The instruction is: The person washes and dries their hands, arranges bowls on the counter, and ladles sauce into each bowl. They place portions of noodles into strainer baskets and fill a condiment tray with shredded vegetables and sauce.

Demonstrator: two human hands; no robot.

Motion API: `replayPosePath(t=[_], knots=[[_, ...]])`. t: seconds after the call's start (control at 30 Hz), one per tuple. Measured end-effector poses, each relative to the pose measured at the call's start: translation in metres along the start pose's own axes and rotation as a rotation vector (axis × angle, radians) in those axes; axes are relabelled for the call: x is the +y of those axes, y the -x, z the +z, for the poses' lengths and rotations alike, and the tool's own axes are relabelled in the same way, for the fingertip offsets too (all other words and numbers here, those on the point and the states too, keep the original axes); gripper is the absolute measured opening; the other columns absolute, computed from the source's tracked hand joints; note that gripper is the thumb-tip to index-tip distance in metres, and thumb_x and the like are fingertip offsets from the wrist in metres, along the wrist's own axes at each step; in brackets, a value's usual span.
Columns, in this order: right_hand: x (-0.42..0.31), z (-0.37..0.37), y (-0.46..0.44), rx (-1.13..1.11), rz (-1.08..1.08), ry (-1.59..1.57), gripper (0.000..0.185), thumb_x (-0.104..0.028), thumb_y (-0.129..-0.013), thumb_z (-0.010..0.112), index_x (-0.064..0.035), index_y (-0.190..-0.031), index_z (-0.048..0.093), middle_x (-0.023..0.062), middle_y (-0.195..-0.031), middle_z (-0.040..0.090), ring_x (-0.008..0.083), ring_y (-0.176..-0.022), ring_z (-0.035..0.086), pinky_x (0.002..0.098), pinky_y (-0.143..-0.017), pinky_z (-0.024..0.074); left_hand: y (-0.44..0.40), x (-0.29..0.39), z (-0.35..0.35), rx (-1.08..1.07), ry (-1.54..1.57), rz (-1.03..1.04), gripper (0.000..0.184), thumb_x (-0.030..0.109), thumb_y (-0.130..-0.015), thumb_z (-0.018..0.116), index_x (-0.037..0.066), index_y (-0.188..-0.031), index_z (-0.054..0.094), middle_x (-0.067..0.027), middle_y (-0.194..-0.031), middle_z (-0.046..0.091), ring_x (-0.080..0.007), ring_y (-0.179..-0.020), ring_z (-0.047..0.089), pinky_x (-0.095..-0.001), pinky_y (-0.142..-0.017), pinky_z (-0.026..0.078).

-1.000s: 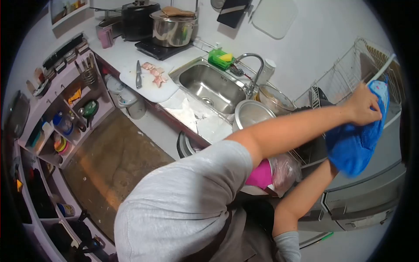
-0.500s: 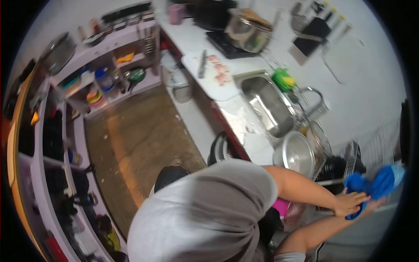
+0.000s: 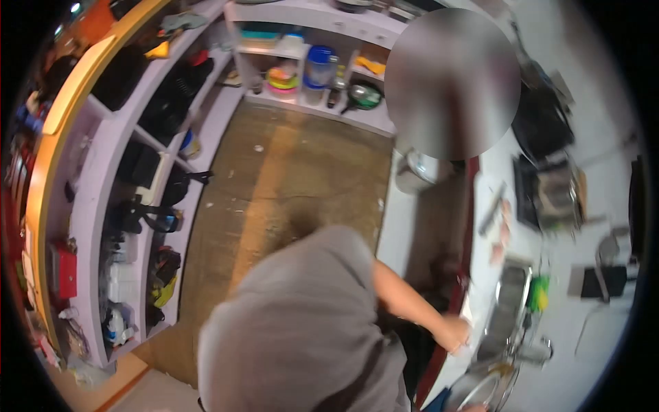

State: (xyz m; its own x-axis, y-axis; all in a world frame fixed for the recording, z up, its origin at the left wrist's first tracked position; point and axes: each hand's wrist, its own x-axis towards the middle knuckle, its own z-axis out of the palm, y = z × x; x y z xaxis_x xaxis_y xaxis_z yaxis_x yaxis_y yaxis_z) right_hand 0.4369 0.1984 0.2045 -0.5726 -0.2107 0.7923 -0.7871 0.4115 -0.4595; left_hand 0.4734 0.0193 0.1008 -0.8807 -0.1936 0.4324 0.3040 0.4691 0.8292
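Note:
My left hand (image 3: pixel 453 335) is at the front edge of the white counter (image 3: pixel 449 367), beside the steel sink (image 3: pixel 504 312). It is smeared by motion, and I cannot tell whether the fingers are curled or hold anything. At the bottom edge, a sliver of skin, apparently my right hand (image 3: pixel 473 408), shows near a metal bowl (image 3: pixel 480 391); its fingers are cut off. A dark blue thing (image 3: pixel 436 399) lies partly in view left of the bowl, its kind unclear.
A knife (image 3: pixel 493 209) and blurred pale pink pieces (image 3: pixel 502 233) lie farther along the counter. Beyond them stands a pot (image 3: pixel 559 196). Shelves (image 3: pixel 154 199) with household goods line the left, beyond the brown floor (image 3: pixel 274 165). A blurred round patch covers the upper right.
The view has swung left and the counter now runs down the right side. My left hand has left the blue thing it was touching and come to the counter edge near the sink.

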Motion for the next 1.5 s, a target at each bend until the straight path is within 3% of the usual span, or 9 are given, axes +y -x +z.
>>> replayPosePath(t=[0.07, 0.13, 0.2, 0.33, 0.67, 0.8, 0.9, 1.23, 1.5], knots=[[-0.003, 0.124, 0.082, -0.689, -0.062, 0.066, 0.036, -0.024, -0.081, 0.059, -0.0013, -0.102, 0.04, 0.0148, -0.093, 0.041, 0.0244, -0.084, 0.038, 0.0347, -0.072, 0.029, 0.13, -0.115, -0.086, 0.164, -0.391, 0.01, 0.018, 0.024, -0.053, 0.061, 0.007, -0.055, 0.059, -0.0137, -0.058, 0.055, -0.0324, -0.054, 0.054, -0.0441, -0.047, 0.041], [-0.019, 0.221, 0.143, -1.359, -0.27, 0.22, 0.055, -0.026, -0.08, 0.057, -0.0023, -0.123, 0.032, 0.02, -0.117, 0.039, 0.0309, -0.107, 0.039, 0.0379, -0.091, 0.0283, 0.274, -0.234, -0.141, -0.29, -0.679, -0.887, 0.025, 0.025, -0.065, 0.061, 0.011, -0.085, 0.066, -0.012, -0.082, 0.062, -0.029, -0.075, 0.058, -0.0442, -0.063, 0.045], [-0.036, 0.298, 0.184, -1.837, 0.001, -0.171, 0.07, -0.014, -0.074, 0.063, -0.0069, -0.134, 0.027, 0.0238, -0.127, 0.042, 0.0356, -0.118, 0.041, 0.0399, -0.1, 0.0288, 0.405, -0.166, -0.242, 0.239, -0.597, -1.455, 0.024, 0.022, -0.072, 0.056, 0.003, -0.084, 0.065, -0.0143, -0.078, 0.063, -0.029, -0.074, 0.061, -0.0435, -0.064, 0.048], [-0.205, 0.452, 0.218, -2.067, -0.68, -0.106, 0.048, -0.014, -0.074, 0.06, 0.0004, -0.118, 0.048, 0.0268, -0.113, 0.051, 0.0376, -0.108, 0.049, 0.0399, -0.091, 0.0385, 0.599, -0.113, -0.344, 0.6, -0.27, -1.848, 0.056, 0.032, -0.067, 0.066, 0.017, -0.119, 0.051, -0.0139, -0.114, 0.055, -0.0346, -0.108, 0.049, -0.0543, -0.09, 0.036], [-0.758, 0.687, 0.471, -1.803, -1.424, -1.057, 0.024, -0.024, -0.083, 0.05, -0.0026, -0.091, 0.058, 0.0197, -0.089, 0.06, 0.0357, -0.084, 0.058, 0.0427, -0.073, 0.0449, 0.717, -0.095, -0.528, 2.172, 0.212, -1.021, 0.039, 0.029, -0.089, 0.05, 0.0, -0.115, 0.051, -0.0085, -0.112, 0.057, -0.0185, -0.097, 0.055, -0.028, -0.085, 0.039], [-0.931, 0.714, 0.622, -1.81, -0.785, -1.298, 0.03, -0.031, -0.08, 0.054, -0.0031, -0.09, 0.059, 0.0207, -0.085, 0.061, 0.0394, -0.086, 0.056, 0.0433, -0.074, 0.0445, 0.766, -0.141, -0.64, 2.541, 0.673, -0.284, 0.051, 0.042, -0.093, 0.03, 0.006, -0.13, 0.035, -0.0061, -0.136, 0.036, -0.0198, -0.124, 0.035, -0.0365, -0.095, 0.031], [-1.017, 0.741, 0.727, -1.534, -0.94, -1.441, 0.033, -0.034, -0.079, 0.054, -0.003, -0.09, 0.059, 0.0219, -0.091, 0.06, 0.0385, -0.087, 0.056, 0.0442, -0.074, 0.0442, 0.815, -0.187, -0.708, 2.777, 0.741, 0.278, 0.06, 0.05, -0.09, 0.031, 0.01, -0.135, 0.025, -0.0029, -0.142, 0.022, -0.0191, -0.129, 0.021, -0.0416, -0.096, 0.025], [-1.061, 0.743, 0.759, -1.8, -1.622, -1.129, 0.038, -0.032, -0.084, 0.048, -0.0028, -0.107, 0.053, 0.0171, -0.114, 0.051, 0.031, -0.104, 0.048, 0.0398, -0.089, 0.0367, 0.896, -0.224, -0.764, 3.242, 0.317, -0.075, 0.028, 0.039, -0.087, 0.037, 0.025, -0.105, 0.054, 0.0055, -0.102, 0.055, -0.0128, -0.082, 0.052, -0.0365, -0.077, 0.037], [-1.042, 0.725, 0.716, -1.988, -1.405, -1.363, 0.043, -0.028, -0.083, 0.049, -0.0008, -0.117, 0.047, 0.0224, -0.117, 0.049, 0.036, -0.109, 0.046, 0.0409, -0.095, 0.0337, 0.849, -0.204, -0.769, 3.426, 0.315, 0.04, 0.031, 0.01, -0.07, 0.056, 0.015, -0.1, 0.05, -0.0036, -0.102, 0.055, -0.018, -0.095, 0.05, -0.0379, -0.081, 0.042]])
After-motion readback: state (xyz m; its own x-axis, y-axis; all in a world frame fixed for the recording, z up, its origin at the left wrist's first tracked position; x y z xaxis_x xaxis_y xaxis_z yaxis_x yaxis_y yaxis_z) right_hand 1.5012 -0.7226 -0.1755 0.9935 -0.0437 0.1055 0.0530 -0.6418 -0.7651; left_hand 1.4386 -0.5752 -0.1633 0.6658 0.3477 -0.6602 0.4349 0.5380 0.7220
